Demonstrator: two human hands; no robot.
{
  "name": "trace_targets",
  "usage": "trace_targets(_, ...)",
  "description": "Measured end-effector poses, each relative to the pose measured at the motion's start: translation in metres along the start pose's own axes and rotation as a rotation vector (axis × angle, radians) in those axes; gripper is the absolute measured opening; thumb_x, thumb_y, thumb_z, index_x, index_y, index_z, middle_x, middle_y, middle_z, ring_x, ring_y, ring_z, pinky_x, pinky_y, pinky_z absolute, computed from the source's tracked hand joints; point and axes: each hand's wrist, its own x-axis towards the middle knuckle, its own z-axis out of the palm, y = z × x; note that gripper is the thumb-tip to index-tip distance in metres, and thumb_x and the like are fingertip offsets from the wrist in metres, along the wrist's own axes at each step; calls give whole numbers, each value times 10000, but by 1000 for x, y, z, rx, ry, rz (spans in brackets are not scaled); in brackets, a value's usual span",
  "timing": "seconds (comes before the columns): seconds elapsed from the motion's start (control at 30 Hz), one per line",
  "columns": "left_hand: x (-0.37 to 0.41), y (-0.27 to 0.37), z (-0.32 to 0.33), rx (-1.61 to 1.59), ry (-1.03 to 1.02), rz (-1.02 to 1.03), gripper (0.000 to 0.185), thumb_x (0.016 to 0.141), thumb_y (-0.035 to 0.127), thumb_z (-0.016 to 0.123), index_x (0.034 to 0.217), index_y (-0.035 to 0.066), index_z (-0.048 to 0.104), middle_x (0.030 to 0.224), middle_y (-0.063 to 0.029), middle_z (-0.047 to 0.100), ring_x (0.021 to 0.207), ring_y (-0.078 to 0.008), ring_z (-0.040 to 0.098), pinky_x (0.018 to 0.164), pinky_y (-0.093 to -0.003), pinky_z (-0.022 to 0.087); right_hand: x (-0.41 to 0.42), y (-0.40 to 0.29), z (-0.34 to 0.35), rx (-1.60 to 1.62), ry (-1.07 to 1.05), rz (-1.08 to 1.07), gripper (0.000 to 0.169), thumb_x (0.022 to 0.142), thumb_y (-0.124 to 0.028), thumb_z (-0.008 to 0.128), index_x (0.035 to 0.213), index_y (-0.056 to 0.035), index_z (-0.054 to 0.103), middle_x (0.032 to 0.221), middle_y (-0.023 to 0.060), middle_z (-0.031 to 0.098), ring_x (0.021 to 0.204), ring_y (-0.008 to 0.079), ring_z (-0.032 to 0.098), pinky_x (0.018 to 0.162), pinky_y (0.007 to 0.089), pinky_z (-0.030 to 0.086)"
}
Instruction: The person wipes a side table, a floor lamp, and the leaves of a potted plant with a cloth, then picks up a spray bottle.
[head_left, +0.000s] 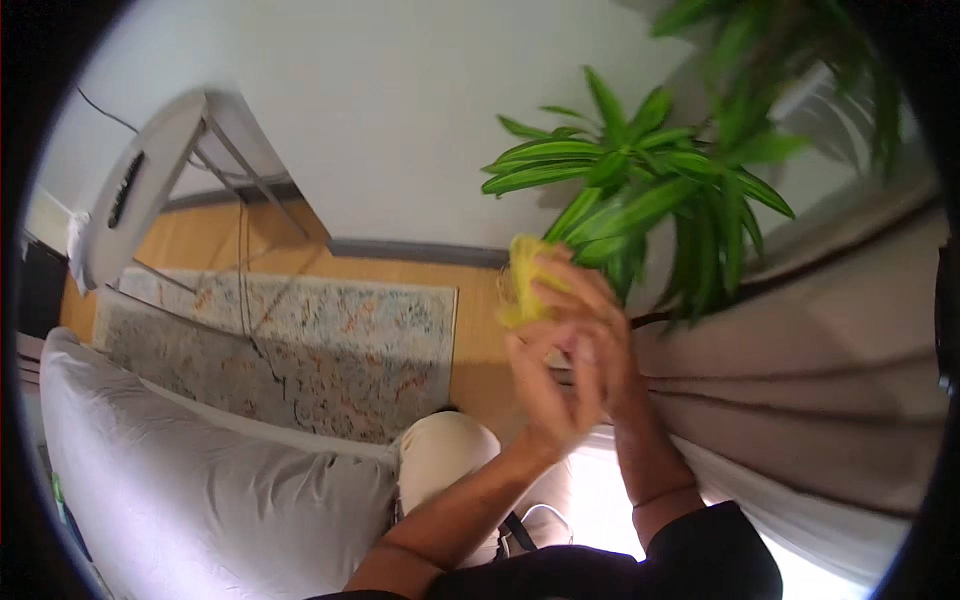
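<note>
In front of me, a blurred yellow cloth (527, 277) hangs at the fingers of my right hand (600, 315), which grips it. My left hand (546, 382) is just below, its fingers curled up against the right hand and near the cloth's lower edge. Blur hides whether the left fingers also hold the cloth. Long striped green leaves of a potted-type houseplant (615, 161) spread right behind the cloth, some of them touching or overlapping my right hand in the view. The plant's base is hidden.
A grey-brown curtain (787, 367) hangs along the right. To the left stand an ironing board (154, 172) with a dark remote-like object (126, 190) on it, a patterned rug (360, 330) and a grey-covered bed or sofa (225, 495). A pale wall (397, 135) rises ahead.
</note>
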Motion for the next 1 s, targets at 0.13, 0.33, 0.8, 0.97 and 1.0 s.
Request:
trace_targets(0.13, 15, 8, -9, 61, 96, 96, 191, 809, -19, 542, 991, -11, 487, 915, -134, 470, 831, -237, 458, 746, -315, 381, 10, 42, 24, -194, -136, 32, 331, 761, -43, 498, 1077, 34, 557, 1258, 198, 467, 1197, 368, 409, 1003, 399, 326)
trace_targets(0.33, 50, -12, -34, 121, 117, -132, 198, 806, 41, 579, 986, -1, 507, 978, -172, 473, 858, -281, 471, 768, -334, 380, -23, 40, 77, 214, -210, 439, 280, 810, -105, 529, 1065, -2, 579, 1146, 189, 544, 1102, 331, 495, 933, 379, 390)
trace_targets(0.8, 141, 143, -232, 705, 401, -510, 295, 734, 18, 543, 1027, 19, 510, 1122, -195, 464, 1039, -375, 442, 917, -428, 351, 159, -190, 88, 245, -672, 295, 395, 699, 123, 430, 1003, -24, 635, 1030, 143, 595, 1021, 270, 559, 885, 304, 418)
trace_targets(0.97, 178, 178, -307, 882, 538, -614, 235, 741, -13, 537, 970, 26, 510, 1030, -172, 478, 975, -343, 484, 840, -400, 404, 289, -279, 102, 366, -730, 59, 536, 623, 186, 329, 1005, -30, 637, 1016, 135, 598, 1037, 253, 556, 922, 266, 380)
trace_targets(1.0, 189, 182, -315, 903, 576, -626, 217, 743, -22, 537, 954, 25, 511, 1008, -165, 479, 948, -332, 500, 811, -391, 421, 310, -294, 102, 381, -750, 35, 540, 620, 188, 326, 1005, -28, 637, 1018, 135, 599, 1039, 251, 556, 927, 265, 378)
